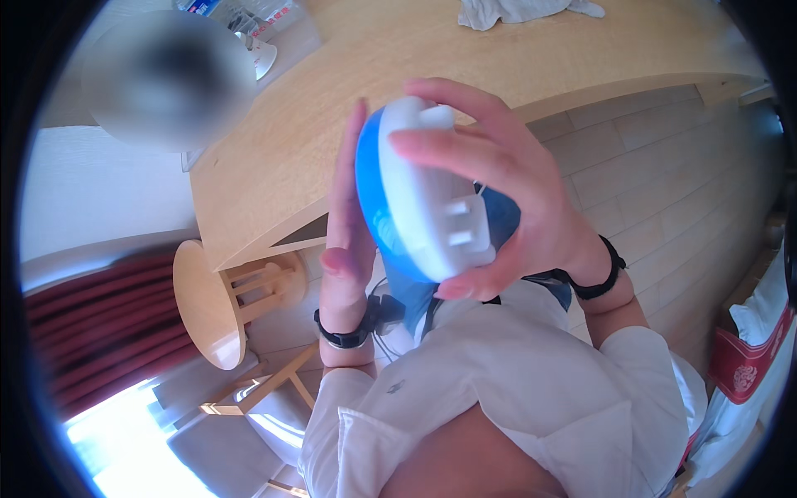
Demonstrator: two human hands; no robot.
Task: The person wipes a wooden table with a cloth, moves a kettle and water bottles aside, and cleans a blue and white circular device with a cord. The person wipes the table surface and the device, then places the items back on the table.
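Note:
A round plastic device, white with a glossy blue face, stands on edge between my hands above the front edge of the table. My right hand grips its white side, fingers over the top and thumb at the lower rim. White tabs project from that side. My left hand is held flat along the blue face, fingers pointing away from me and thumb apart; whether its palm presses on the device is hidden. Both wrists wear black bands.
On the wooden table lies a pale cloth at the far edge. Plastic packs and bottles stand far left, near a blurred round object. A wooden stool and chair are at left; a bed is at right.

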